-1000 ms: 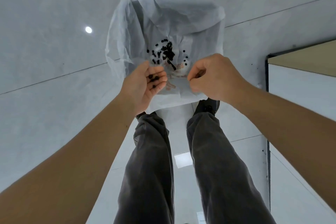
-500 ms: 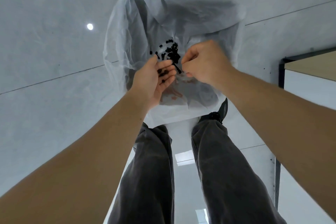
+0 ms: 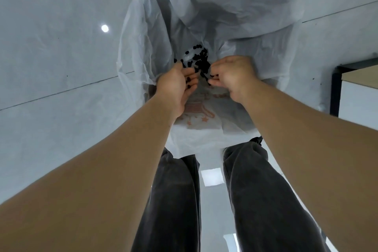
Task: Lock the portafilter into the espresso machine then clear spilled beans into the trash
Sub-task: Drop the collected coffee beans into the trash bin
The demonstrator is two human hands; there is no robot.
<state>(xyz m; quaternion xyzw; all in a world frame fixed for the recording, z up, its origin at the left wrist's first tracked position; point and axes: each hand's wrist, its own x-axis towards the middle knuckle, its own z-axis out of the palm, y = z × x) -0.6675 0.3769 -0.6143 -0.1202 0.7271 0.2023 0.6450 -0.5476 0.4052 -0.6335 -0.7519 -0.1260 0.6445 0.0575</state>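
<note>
Two bare forearms reach out over a trash bin [image 3: 161,6] lined w/ a thin white plastic bag [image 3: 241,14]; the bin is the landmark here. Grey tiled floor [image 3: 51,57] lies all round it. Near side of bin: the person's legs in dark grey trousers [image 3: 263,200], standing just short of the bag's front edge. Right of bin, well apart: corner of a wood-topped table w/ black frame [image 3: 335,90]. Left of bin: a small round bright light reflection [image 3: 105,28] on the floor.

Left hand [image 3: 176,88] sits above the bin's opening, palm up and cupped, fingers loosely spread, approx half open, w/ a few coffee beans [image 3: 189,83] resting on the fingers. Right hand [image 3: 233,75] is just beside it over the same opening, fingers curled in, thumb and fingertips pinched close at the left hand's fingertips; can't tell if it grips a bean.

Inside the bin, at the bag's bottom: a dark pile of spilled beans [image 3: 201,60], plus scattered ones round it. Beneath the hands an orange print [image 3: 196,108] shows on white inside the bag.
</note>
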